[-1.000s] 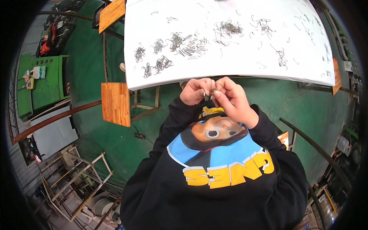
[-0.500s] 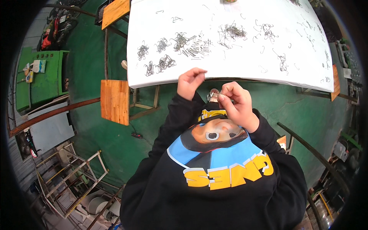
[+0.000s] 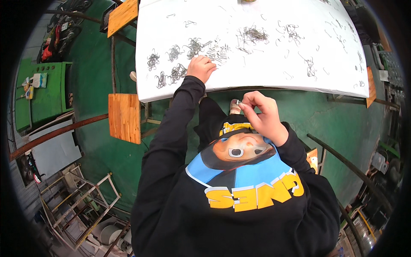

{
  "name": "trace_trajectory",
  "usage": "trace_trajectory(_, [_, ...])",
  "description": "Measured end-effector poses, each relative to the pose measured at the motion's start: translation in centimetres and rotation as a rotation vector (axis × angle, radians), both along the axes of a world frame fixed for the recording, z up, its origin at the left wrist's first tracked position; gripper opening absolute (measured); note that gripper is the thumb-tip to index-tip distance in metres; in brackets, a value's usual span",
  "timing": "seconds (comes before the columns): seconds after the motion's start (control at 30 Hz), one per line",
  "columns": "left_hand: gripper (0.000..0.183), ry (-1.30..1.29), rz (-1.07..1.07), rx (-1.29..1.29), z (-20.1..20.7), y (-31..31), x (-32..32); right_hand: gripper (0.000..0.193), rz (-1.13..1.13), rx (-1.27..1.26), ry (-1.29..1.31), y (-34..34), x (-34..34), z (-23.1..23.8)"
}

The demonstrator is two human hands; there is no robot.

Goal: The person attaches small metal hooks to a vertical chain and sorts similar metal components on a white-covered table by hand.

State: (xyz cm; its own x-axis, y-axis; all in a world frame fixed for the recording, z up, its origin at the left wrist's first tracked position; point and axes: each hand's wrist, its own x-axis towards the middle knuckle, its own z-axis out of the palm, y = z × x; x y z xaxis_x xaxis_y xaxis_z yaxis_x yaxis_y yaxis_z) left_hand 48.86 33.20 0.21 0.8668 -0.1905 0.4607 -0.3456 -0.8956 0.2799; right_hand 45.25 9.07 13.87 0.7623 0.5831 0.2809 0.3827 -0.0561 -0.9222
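My left hand (image 3: 201, 69) rests low over the near part of the white table (image 3: 257, 70), its fingers curled together. Its fingertips are beside a heap of short straight metal pieces (image 3: 218, 52); whatever they pinch is too small to make out. In front of my chest, short of the table edge, my right hand (image 3: 264, 115) pinches a small metal piece (image 3: 238, 102) between thumb and forefinger. Piles of dark wire hooks (image 3: 177, 74) lie left of my left hand, with another hook pile (image 3: 195, 48) just beyond it. Farther right spreads a larger tangled pile (image 3: 253, 35).
Loose hooks (image 3: 310, 66) are scattered over the table's right side. A wooden stool (image 3: 124, 118) stands at the table's near left corner, with another wooden seat (image 3: 123, 17) farther back. A metal frame (image 3: 81, 205) stands at lower left. A green cabinet (image 3: 43, 94) is at far left.
My left hand has moved left and forward, from beside my right hand onto the table near the straight pieces. The right hand stays almost in place, still pinching. The view has shifted slightly.
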Motion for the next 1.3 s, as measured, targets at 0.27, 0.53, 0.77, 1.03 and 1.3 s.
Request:
trace_trajectory(0.27, [0.005, 0.209, 0.207, -0.777, 2.7, -4.5, -2.2, 0.010, -0.057, -0.014, 0.054, 0.5, 0.4, -0.9])
trace_trajectory(0.53, [0.009, 0.286, 0.075, -1.514, 9.5, -10.4, -6.9, 0.007, -0.154, -0.041, 0.172, 1.0, 0.8, -1.2])
trace_trajectory(0.77, [0.005, 0.183, 0.067, -1.378, 9.4, -10.6, -7.0, 0.008, -0.139, -0.061, 0.162, 0.8, 1.0, -1.7])
trace_trajectory(1.03, [0.005, 0.265, 0.084, -1.416, 10.0, -10.8, -7.2, 0.007, -0.141, -0.066, 0.143, 1.0, 1.1, -1.6])
trace_trajectory(1.3, [0.003, 0.025, 0.059, -1.130, 10.3, -9.8, -7.4, 0.011, -0.262, 0.420, 0.645, 0.2, 6.0, -6.2])
